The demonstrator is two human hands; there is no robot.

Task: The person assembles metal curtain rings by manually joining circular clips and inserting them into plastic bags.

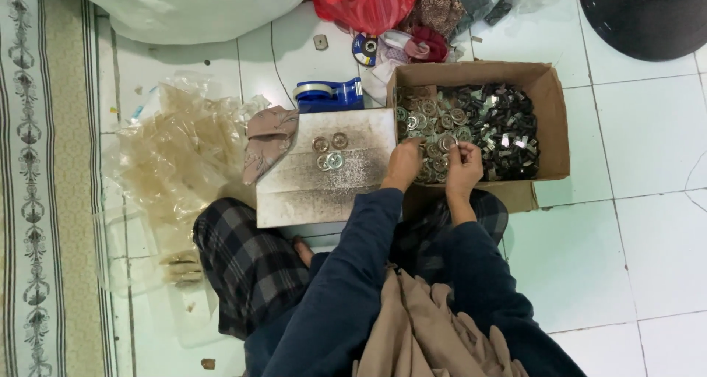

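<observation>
Though fingertips hidden, hands (pixel 434 165) among washers (pixel 434 127).

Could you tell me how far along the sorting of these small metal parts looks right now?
Early on. Done: four round metal pieces lie on the flat board. In hand: left hand and right hand work a ring over the cardboard box. Left: the heap of metal parts filling it.

Open brown cardboard box (pixel 549 112) on floor; red plastic bag (pixel 364 1) behind.
</observation>
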